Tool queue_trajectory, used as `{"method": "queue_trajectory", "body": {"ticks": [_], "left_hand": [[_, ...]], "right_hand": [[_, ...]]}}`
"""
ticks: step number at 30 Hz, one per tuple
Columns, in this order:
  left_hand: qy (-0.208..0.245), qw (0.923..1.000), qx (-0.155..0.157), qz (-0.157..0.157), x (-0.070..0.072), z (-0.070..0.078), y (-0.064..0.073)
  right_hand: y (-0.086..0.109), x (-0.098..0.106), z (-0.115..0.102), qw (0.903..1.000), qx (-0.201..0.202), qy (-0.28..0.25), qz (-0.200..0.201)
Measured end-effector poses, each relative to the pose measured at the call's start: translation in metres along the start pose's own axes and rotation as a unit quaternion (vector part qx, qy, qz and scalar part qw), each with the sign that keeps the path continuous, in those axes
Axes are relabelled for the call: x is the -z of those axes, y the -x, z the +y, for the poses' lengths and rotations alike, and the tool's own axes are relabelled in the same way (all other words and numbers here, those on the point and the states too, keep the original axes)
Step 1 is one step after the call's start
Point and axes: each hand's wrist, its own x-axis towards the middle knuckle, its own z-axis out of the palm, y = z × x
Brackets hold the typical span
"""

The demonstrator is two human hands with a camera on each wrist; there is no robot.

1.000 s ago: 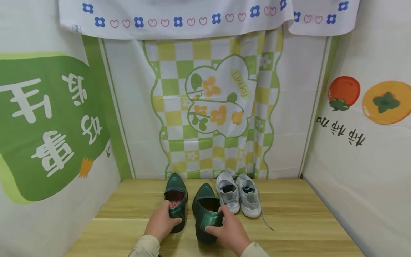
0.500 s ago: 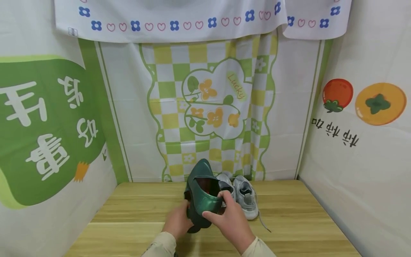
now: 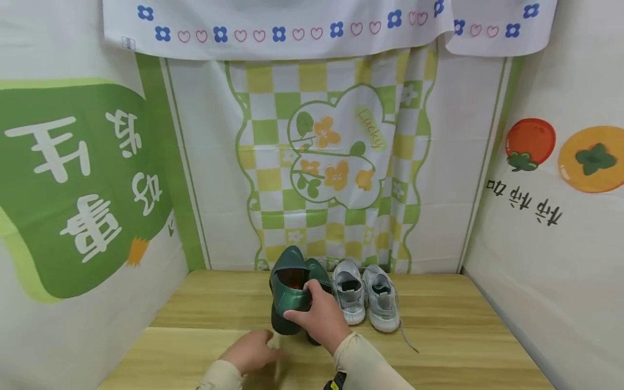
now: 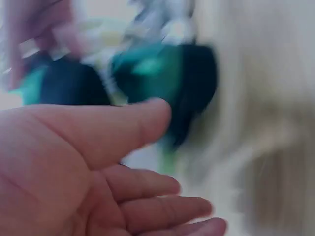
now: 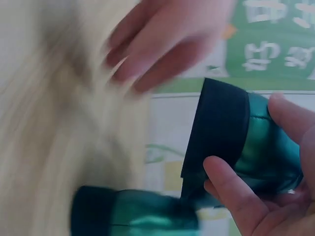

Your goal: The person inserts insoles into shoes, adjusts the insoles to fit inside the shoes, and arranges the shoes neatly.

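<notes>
My right hand (image 3: 324,317) grips a shiny green pointed shoe (image 3: 287,295) by its heel end, fingers at the opening's rim. In the right wrist view, the held shoe (image 5: 261,142) shows its dark block heel, with my fingertips on it. A matching green shoe (image 3: 319,273) stands to its right, mostly hidden behind the held shoe and my right hand; its heel end also shows in the left wrist view as a blurred green shoe (image 4: 152,73). Near the front, my left hand (image 3: 251,351) is off both shoes, fingers extended and holding nothing.
Two grey sneakers (image 3: 350,295) stand side by side at the right of the green shoes, one with a loose lace trailing on the wooden tabletop (image 3: 439,336). A checkered cloth (image 3: 312,227) hangs behind; printed cloth walls enclose both sides.
My left hand has let go of its green shoe beside the sneakers and drawn back left. My right hand has carried the other green shoe leftward across it.
</notes>
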Motion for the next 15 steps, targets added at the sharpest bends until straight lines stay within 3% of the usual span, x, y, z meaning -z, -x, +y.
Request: {"method": "queue_trajectory", "body": {"ticks": [2, 4, 8, 11, 15], "left_hand": [[-0.004, 0.9989, 0.045, 0.013, 0.013, 0.002, 0.006], [0.018, 0.9977, 0.055, 0.035, 0.017, 0.006, 0.003], [0.065, 0.9975, 0.007, 0.028, 0.008, 0.015, -0.019], [0.05, 0.9984, -0.02, 0.017, -0.004, 0.013, -0.033], [0.025, 0.9994, -0.021, 0.013, -0.006, 0.01, -0.043]], "right_hand": [[-0.003, -0.004, 0.012, 0.9996, -0.004, 0.021, -0.018], [-0.005, -0.009, 0.026, 0.9985, -0.004, 0.046, -0.03], [-0.006, -0.019, 0.049, 0.9931, 0.01, 0.106, -0.047], [-0.003, -0.019, 0.051, 0.9861, 0.036, 0.151, -0.059], [0.003, 0.015, 0.041, 0.9895, 0.037, 0.134, -0.041]]}}
